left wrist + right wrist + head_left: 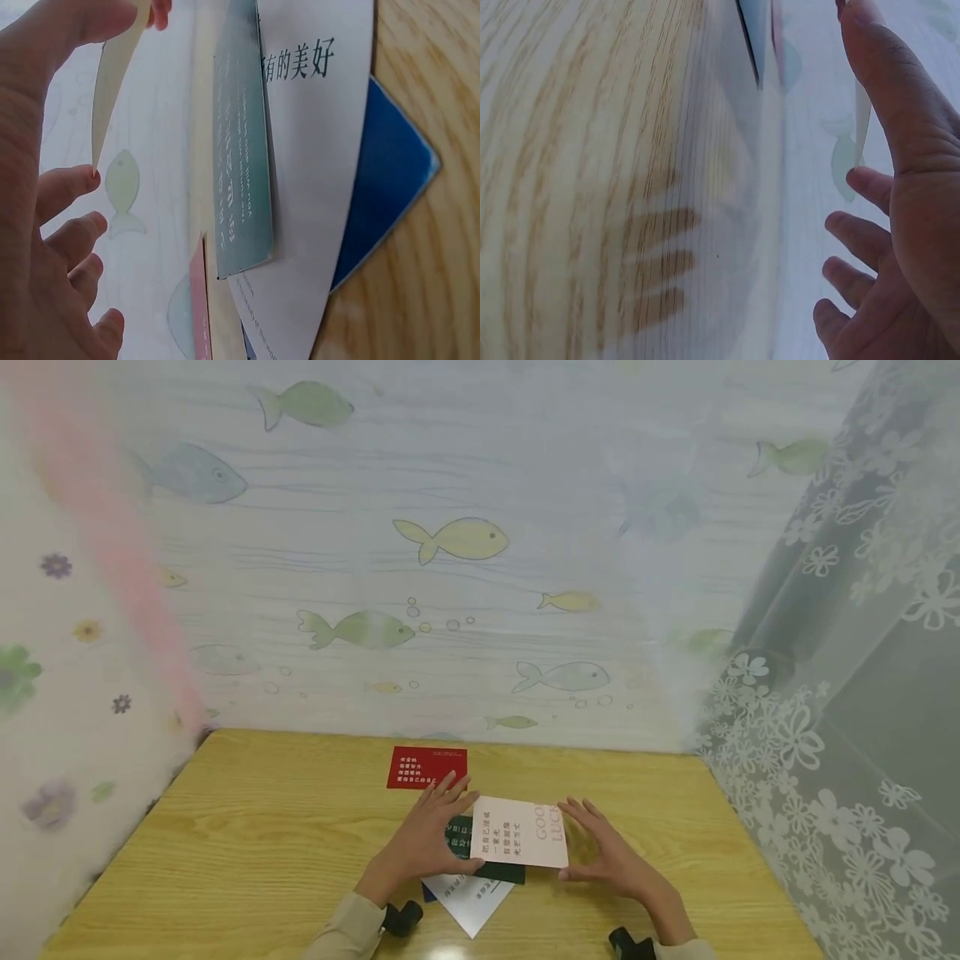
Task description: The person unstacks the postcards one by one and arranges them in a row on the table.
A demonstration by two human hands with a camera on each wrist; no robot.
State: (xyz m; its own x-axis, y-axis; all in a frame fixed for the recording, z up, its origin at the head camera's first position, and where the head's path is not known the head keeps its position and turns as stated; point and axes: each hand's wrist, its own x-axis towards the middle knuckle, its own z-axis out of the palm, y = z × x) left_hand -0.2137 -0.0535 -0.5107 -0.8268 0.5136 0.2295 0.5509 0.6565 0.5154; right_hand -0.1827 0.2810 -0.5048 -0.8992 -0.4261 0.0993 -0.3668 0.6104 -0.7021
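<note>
A pale pink card (525, 835) printed with "GOOD LUCK" and Chinese characters is held between both hands, raised above the table. My left hand (423, 843) pinches its left end between thumb and index finger, the other fingers spread. At its right end, my right hand (611, 860) grips the opposite corners the same way. Under it lies a dark green card (504, 872), on top of a white card (471, 906) turned at an angle. A corner of a blue card (390, 184) sticks out from beneath the white one in the left wrist view.
A red card (423, 764) with white characters lies behind the pile, near the back of the wooden table (262, 843). A fish-patterned curtain (450, 585) hangs along the back edge, with flowered lace (802, 739) at the right.
</note>
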